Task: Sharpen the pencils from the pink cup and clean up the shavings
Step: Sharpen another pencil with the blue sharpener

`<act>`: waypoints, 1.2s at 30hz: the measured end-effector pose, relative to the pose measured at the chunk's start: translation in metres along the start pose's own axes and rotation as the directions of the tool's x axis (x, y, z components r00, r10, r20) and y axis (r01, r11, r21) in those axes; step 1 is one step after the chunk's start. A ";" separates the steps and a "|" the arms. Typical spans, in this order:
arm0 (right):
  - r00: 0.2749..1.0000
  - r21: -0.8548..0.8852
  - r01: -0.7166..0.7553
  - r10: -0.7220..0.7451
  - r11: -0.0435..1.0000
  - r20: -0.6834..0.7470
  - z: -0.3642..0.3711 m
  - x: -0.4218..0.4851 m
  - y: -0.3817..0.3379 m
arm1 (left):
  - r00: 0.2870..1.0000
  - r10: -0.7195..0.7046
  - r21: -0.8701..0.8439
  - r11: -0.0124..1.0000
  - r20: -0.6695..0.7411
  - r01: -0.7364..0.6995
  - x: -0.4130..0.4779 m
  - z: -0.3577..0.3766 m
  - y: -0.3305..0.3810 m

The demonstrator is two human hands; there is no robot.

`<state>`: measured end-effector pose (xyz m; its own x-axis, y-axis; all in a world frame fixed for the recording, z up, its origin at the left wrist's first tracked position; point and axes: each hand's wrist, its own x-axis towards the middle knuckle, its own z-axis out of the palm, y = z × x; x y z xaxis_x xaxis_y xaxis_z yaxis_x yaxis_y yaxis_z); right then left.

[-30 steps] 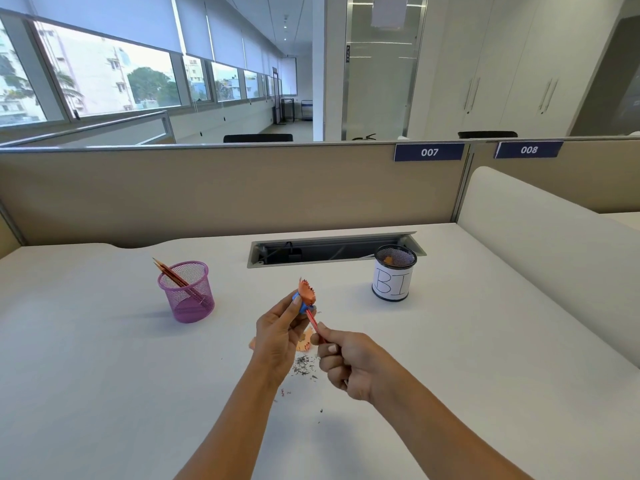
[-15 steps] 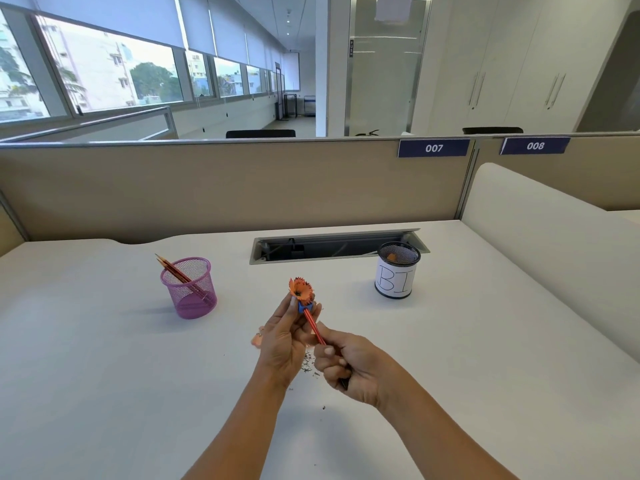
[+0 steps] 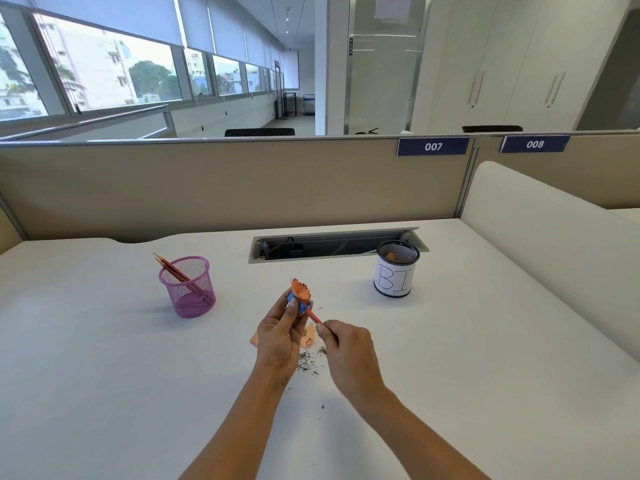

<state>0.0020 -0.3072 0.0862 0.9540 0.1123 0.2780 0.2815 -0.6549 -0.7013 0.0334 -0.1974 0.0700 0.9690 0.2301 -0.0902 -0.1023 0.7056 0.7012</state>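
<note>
My left hand pinches a small blue sharpener above the white desk. A curl of orange shaving fans out of its top. My right hand grips a red pencil whose tip is inside the sharpener. Orange shavings and dark graphite dust lie on the desk under my hands. The pink mesh cup stands to the left with two pencils leaning in it.
A black mesh cup with a white label stands at the right, something orange inside. An open cable tray is sunk into the desk behind. A beige partition closes the back; a white divider runs along the right.
The shaving curl on the sharpener has grown wider. My right hand has turned on the pencil, its fingers shifting round the shaft. Both hands stay in about the same place.
</note>
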 end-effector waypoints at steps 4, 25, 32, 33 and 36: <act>0.970 0.296 -0.232 0.197 0.926 0.145 -0.004 0.004 -0.003 | 1.000 -0.025 0.033 0.999 0.014 0.025 0.002 -0.003 0.000; 0.472 0.441 -0.820 0.005 -0.365 0.881 -0.012 0.009 0.009 | 0.990 -0.056 -0.078 0.995 0.133 0.066 0.003 -0.012 -0.013; 0.587 0.595 -0.803 0.194 0.018 0.786 -0.016 0.010 0.010 | 0.984 -0.103 -0.004 0.995 0.145 0.104 0.011 -0.016 -0.012; 0.638 0.613 -0.770 0.236 0.176 0.733 -0.015 0.011 0.009 | 0.984 -0.108 0.012 0.994 0.141 0.107 0.011 -0.016 -0.012; 0.836 0.555 -0.536 0.308 0.636 0.454 -0.010 0.013 0.008 | 0.988 -0.098 0.027 0.995 0.121 0.096 0.012 -0.017 -0.014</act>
<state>0.0153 -0.3187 0.0906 0.9310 0.2317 -0.2820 -0.2750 -0.0626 -0.9594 0.0426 -0.1931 0.0469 0.9944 0.0767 -0.0724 -0.0029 0.7058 0.7084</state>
